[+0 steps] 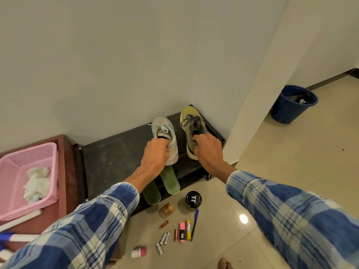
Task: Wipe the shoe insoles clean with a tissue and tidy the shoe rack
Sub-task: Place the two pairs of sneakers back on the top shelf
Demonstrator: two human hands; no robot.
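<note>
Two plaid sleeves (87, 226) reached forward from the bottom of the view, over a scatter of small things on the tiled floor (272, 171): a white-and-pink bottle (138, 251), several batteries (164, 238), a pink highlighter (182, 234), a yellow glue stick (188, 232) and a blue pen (194, 225). Just beyond them stood an amber jar (166, 210) and a black jar (193, 200) with a lid marked TT. Next came two green insoles (171, 181), side by side and jutting out past the front edge of the black rack (116, 156), below the left wrist. Over the rack's top, the left hand (155, 158) gripped the white shoe (165, 131) at its heel, fingers curled into the opening, with the toe pointing at the wall. Just beside it, the right hand (207, 150) held the yellow shoe (191, 119) the same way, fingers hooked into the collar behind the grey laces. The two shoes were near each other without touching, at the right end of the rack; whether their soles rested on it could not be told. To the left, on a brown cabinet (64, 171), sat a pink basket (25, 152) with crumpled tissues (37, 185) in it. Farther off to the right, past the wall corner, a blue bucket (291, 109) stood on the floor.
</note>
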